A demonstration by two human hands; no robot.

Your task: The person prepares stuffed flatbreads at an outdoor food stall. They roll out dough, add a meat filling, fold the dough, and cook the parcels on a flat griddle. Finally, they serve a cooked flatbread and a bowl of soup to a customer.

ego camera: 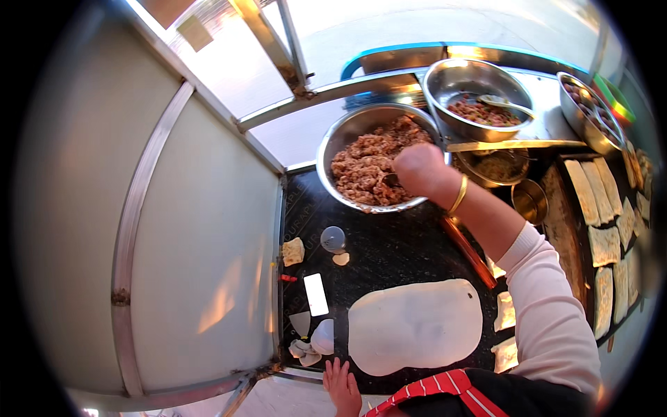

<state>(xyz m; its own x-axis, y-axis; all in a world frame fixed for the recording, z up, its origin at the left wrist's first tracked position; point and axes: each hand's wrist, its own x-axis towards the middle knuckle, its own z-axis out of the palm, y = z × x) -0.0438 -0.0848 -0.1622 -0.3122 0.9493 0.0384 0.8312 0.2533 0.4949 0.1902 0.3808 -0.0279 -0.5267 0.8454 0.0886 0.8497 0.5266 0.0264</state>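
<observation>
My right hand (423, 169) reaches over a large steel bowl (328, 180) of minced meat filling (367, 156). It is closed around what looks like a metal spoon (391, 180), whose handle is hidden by the fist. My left hand (341, 384) rests at the front edge of the black counter (396, 245), holding nothing, with its fingers slightly apart. Between my arms, a thin rolled-out sheet of dough (414, 326) lies flat, with a small dark spot near its upper right corner. A white rounded bowl (323, 338) sits just beyond my left fingertips.
A second steel bowl (443, 86) with chopped filling and a white spoon (505, 104) stands behind. Browned flatbreads (604, 246) line the griddle at right. A wooden rod (469, 253) borders the counter. At left lie a white phone-like slab (316, 294), a clear cup (333, 238) and a scraper (300, 323).
</observation>
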